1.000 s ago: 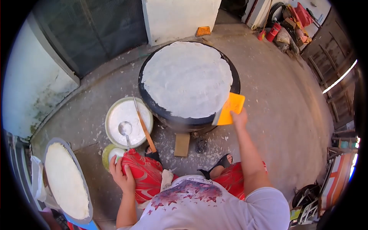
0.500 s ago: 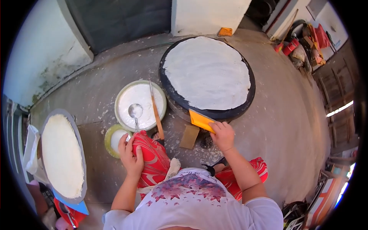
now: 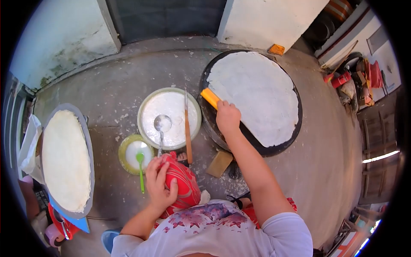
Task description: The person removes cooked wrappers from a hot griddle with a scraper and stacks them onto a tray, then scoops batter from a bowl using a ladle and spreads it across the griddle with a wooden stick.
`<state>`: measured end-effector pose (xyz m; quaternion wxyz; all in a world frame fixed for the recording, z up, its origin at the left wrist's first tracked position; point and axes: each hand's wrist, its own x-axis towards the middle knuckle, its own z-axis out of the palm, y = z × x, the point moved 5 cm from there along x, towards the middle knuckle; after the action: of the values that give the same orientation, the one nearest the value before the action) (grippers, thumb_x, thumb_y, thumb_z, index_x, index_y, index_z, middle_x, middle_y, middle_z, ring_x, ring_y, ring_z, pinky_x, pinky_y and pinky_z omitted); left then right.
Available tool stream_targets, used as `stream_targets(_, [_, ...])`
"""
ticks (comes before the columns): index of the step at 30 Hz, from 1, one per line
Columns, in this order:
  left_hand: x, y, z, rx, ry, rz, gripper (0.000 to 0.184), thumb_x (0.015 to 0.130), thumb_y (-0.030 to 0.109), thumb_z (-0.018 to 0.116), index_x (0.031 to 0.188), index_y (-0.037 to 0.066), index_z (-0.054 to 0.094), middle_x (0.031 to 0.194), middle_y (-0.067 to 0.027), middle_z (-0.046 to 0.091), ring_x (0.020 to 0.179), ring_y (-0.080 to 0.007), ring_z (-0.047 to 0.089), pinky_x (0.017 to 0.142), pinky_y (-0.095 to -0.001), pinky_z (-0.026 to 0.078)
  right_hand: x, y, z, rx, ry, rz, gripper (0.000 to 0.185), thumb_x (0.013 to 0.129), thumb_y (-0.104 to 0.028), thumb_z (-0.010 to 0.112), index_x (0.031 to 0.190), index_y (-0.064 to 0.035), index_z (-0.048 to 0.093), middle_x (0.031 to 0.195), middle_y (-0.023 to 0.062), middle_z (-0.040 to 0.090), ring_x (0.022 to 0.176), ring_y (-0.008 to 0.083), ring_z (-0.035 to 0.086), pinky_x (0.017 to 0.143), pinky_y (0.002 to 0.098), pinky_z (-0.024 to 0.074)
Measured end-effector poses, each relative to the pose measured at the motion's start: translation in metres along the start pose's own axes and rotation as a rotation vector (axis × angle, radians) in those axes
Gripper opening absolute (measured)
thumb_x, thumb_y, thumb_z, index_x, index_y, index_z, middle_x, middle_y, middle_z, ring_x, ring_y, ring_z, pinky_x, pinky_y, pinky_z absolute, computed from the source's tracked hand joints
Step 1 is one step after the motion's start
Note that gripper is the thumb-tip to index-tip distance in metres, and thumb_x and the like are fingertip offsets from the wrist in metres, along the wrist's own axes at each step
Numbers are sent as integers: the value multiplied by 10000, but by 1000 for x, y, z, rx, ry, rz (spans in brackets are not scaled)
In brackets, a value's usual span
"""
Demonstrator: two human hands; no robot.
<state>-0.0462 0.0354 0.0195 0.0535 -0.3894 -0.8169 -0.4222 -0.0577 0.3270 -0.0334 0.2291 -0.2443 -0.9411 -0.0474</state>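
Note:
My right hand [image 3: 228,118] grips a yellow scraper [image 3: 209,99] at the left edge of a round black griddle [image 3: 280,149]. A thin white sheet of batter [image 3: 257,96] covers most of the griddle. My left hand [image 3: 160,184] rests with spread fingers on my red-clad knee [image 3: 185,184] and holds nothing. In front of that knee is a wide basin [image 3: 141,113] of white batter with a metal ladle [image 3: 162,123] in it. A long wooden-handled spatula [image 3: 188,139] lies across the basin's right rim. Beside it, a green bowl [image 3: 123,159] holds white liquid and a green spoon [image 3: 141,160].
At the left stands a round tray [image 3: 90,171] bearing pale flat sheets, near a red container [image 3: 58,218]. A brown block [image 3: 220,164] lies by the griddle's base. An orange object [image 3: 276,49] sits by the wall. Clutter [image 3: 364,81] is piled at the back right.
My right hand has carried the scraper from the griddle's front edge up and round to its left edge. The view has shifted, bringing the green spoon into sight. My left hand stays on the knee.

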Motion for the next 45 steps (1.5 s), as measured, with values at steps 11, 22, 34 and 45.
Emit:
stream_targets(11, [14,-11,13,-353,-77,-141,428,681,76,567,1092,-20,493,1170,-207,434,1102,-362,415,927,-408,328,51,62,-57,501,101,397,245,685,-219,607,857,-47,572,770,146,592,719,314,577,612,373,449])
stream_targets(22, [134,21,148,-53,-414,531,512,663,85,634,1148,60,469,1171,-115,455,1084,-312,407,902,-364,373,-164,58,-95,638,-699,268,266,653,-246,638,870,-95,610,797,130,604,734,323,578,645,377,462])
stream_targets(34, [166,59,273,88,-556,702,71,698,65,549,765,46,565,748,-114,557,778,-298,534,665,-371,454,-176,67,-104,516,-529,197,125,650,-163,569,732,-70,553,706,127,579,681,310,577,595,411,455])
stream_targets(45, [226,143,269,-5,-404,828,69,711,62,565,770,26,563,757,-125,562,766,-301,540,660,-375,448,-176,71,-117,510,-478,179,184,645,-164,593,805,-74,573,741,93,564,718,282,571,620,383,458])
